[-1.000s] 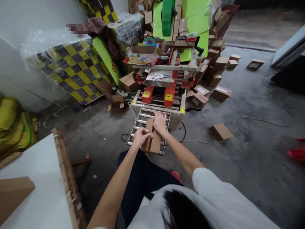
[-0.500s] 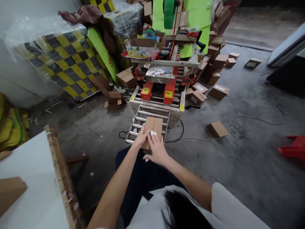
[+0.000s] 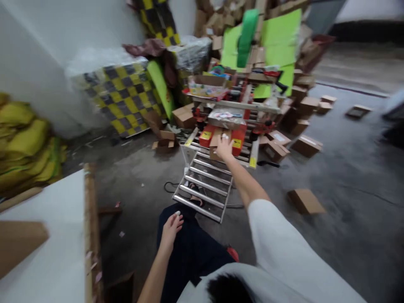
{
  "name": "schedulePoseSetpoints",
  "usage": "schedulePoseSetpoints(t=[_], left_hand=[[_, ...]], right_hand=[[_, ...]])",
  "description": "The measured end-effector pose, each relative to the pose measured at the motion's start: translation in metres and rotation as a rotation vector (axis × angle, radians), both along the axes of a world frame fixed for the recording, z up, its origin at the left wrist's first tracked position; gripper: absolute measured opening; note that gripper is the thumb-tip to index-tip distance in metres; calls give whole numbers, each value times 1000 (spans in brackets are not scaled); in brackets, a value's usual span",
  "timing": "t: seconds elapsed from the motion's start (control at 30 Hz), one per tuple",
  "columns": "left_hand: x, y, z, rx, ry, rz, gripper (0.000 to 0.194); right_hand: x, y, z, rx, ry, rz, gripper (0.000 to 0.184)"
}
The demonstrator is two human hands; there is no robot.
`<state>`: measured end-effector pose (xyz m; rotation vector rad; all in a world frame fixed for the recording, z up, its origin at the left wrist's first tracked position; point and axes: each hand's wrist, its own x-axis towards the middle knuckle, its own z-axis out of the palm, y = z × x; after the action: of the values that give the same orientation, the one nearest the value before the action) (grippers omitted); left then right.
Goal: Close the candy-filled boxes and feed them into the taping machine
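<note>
A small cardboard box point(image 3: 216, 139) sits at the mouth of the carton sealing machine, between its two orange side guides point(image 3: 238, 141). My right hand point(image 3: 224, 148) reaches forward and rests on this box, fingers stretched over its top, with white covers on some fingertips. Part of the box is hidden under the hand and inside the machine. My left hand point(image 3: 171, 229) hangs above my left thigh, near the front end of the roller conveyor point(image 3: 202, 183). Its fingers are loosely bent and apart, holding nothing, and one fingertip has a white cover.
Cardboard boxes point(image 3: 305, 201) lie on the floor at right, more beside the machine. A green tape roll point(image 3: 248, 38) stands above it. At left are a white table point(image 3: 63, 202), yellow sacks point(image 3: 28, 139) and a wrapped black-and-yellow stack point(image 3: 126, 92). A printed carton point(image 3: 208, 88) rests on the machine.
The box's flaps were folded down under both hands, then it moved forward along the rollers into the machine's mouth with my right hand. My left hand came off it and drew back.
</note>
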<state>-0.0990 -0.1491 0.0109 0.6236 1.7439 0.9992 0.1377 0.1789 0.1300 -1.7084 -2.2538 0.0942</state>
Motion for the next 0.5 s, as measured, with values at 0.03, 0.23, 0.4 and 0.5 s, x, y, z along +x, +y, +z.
schedulePoseSetpoints(t=[0.03,0.23,0.4,0.5], left_hand=[[-1,-13,4,10,11,23,56],[-47,-68,34,118,170,347,47],[-170,-108,98,151,762,530,39],[-256,-111,147,18,1212,521,37]], right_hand=[[-11,-9,-2,25,17,19,61],[-39,-173,-126,-34,103,449,49],[12,-258,-207,-85,144,491,48],[40,-253,-215,-61,175,382,51]])
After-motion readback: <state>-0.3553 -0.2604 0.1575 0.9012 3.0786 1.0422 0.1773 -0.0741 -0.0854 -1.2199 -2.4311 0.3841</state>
